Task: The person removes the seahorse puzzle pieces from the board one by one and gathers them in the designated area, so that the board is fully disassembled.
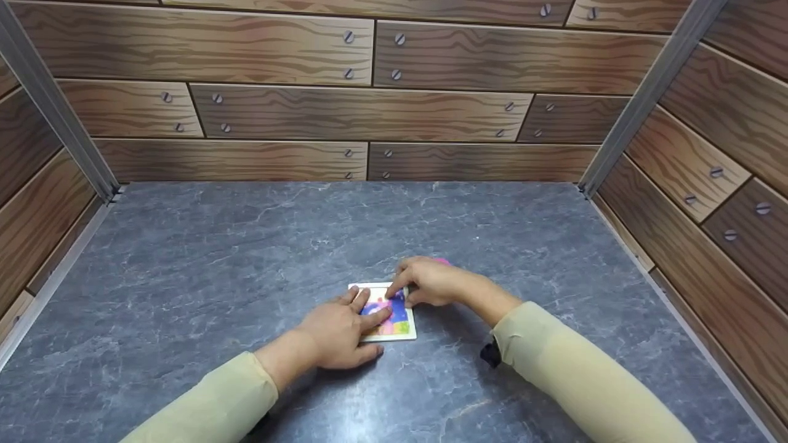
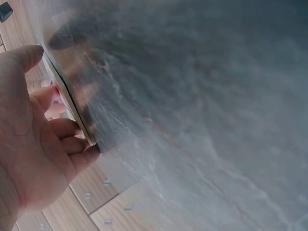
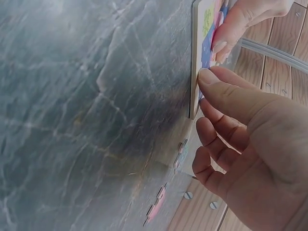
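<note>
Left hand spread on board; right hand at far right corner, can't tell if grasping; pink piece beyond

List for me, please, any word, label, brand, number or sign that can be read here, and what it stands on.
None: no text can be read in any view.
Picture board: only coloured print shows; the left hand and right hand hide part.
Pink loose piece and the other loose piece: too small and slanted to tell.
Back wall: wood grain and screws, no lettering.
</note>
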A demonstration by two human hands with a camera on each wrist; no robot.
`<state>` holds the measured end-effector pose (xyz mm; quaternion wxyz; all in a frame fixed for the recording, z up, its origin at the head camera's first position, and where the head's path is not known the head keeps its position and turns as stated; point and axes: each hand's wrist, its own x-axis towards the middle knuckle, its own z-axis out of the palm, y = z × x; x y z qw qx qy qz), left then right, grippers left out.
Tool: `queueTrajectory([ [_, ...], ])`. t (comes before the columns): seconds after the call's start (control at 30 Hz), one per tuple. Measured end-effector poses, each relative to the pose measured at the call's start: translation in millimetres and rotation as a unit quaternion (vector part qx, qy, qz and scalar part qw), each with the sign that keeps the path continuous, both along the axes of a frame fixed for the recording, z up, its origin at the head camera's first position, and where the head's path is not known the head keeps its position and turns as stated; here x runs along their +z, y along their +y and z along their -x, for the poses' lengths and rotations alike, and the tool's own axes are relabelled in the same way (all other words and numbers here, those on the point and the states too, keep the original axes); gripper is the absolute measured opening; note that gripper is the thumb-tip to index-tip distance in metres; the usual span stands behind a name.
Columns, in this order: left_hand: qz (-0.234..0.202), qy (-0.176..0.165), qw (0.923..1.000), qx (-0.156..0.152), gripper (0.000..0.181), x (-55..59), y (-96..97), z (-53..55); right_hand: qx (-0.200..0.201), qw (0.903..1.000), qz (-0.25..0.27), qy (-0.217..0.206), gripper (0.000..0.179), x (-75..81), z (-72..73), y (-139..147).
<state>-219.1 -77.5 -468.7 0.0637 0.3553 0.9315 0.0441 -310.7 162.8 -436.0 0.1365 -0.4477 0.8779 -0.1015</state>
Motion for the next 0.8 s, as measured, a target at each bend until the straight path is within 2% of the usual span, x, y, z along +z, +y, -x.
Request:
queueTrajectory([
  [0.2,0.005,-0.004,1.0,0.003,0.07,0.9,1.5,0.3,-0.011,0.9998,-0.004,-0.014,0.043,-0.3,0.2,0.4],
  [0.53,0.001,-0.004,1.0,0.007,0.071,0.3,2.7,0.0,-0.049,0.9953,0.022,-0.08,0.038,-3.7,6.0,1.6],
  [0.8,-0.005,0.002,1.0,0.007,0.07,-1.0,3.1,0.0,-0.056,0.9949,0.017,-0.082,0.037,-5.2,7.5,1.8],
])
